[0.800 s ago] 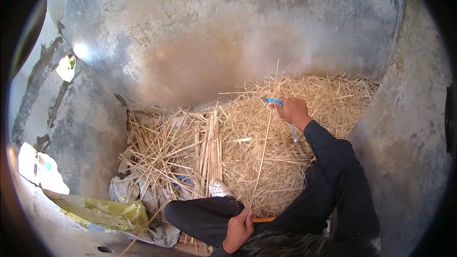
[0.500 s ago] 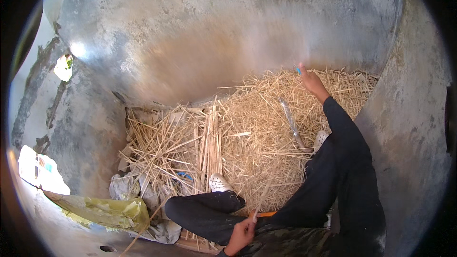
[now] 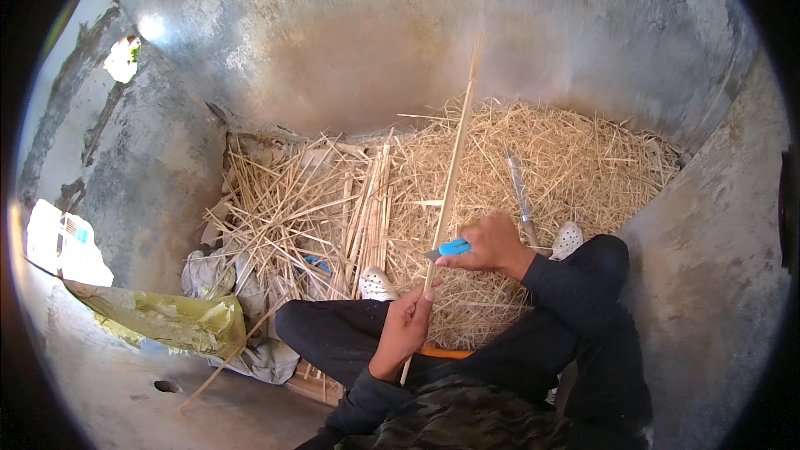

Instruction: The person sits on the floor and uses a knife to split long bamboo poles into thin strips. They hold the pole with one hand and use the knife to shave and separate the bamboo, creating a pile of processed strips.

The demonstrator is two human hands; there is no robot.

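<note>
A long pale bamboo strip (image 3: 455,162) runs from my lap toward the far wall, its far end blurred. My left hand (image 3: 405,329) is closed around its near part, thumb along the strip. In my right hand (image 3: 498,243) is a blue-handled utility knife (image 3: 453,247), fingers wrapped over the handle. The knife's short blade meets the strip just beyond my left hand, or overlaps it in view. Below the left hand, the strip's near end pokes out over my dark trousers.
A heap of shavings (image 3: 583,167) covers the floor ahead, with a long-bladed knife (image 3: 518,192) lying on it. Loose bamboo sticks (image 3: 275,225) pile up at left, beside a bundle of straight strips (image 3: 375,200). A yellowish sheet (image 3: 200,321) lies at the left. Concrete walls (image 3: 375,42) surround me.
My right hand has come back from the far right to the strip, bringing the blue knife. My left hand is raised slightly, and the strip now points away from me. The view has shifted a little.
</note>
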